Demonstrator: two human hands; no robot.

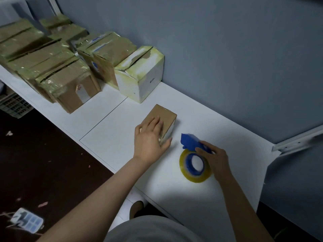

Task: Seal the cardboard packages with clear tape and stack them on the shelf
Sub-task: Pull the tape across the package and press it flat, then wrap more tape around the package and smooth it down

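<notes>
We are at the taping step: our left hand (150, 135) presses flat on the small box (166, 114) on the bench (122, 137), and our right hand (215, 158) grips the tape dispenser (189, 140) just beside it. Next, we judge, the tape must come onto the box.

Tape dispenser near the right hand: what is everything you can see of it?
The tape dispenser looks like blue plastic: a wedge-shaped cutter head, a handle and a round hub carrying a yellowish, see-through tape roll. It lies flat on the white shelf board, head pointing away from the person, just right of the small cardboard box without touching it. The right hand grips its handle, hiding most of that.
</notes>
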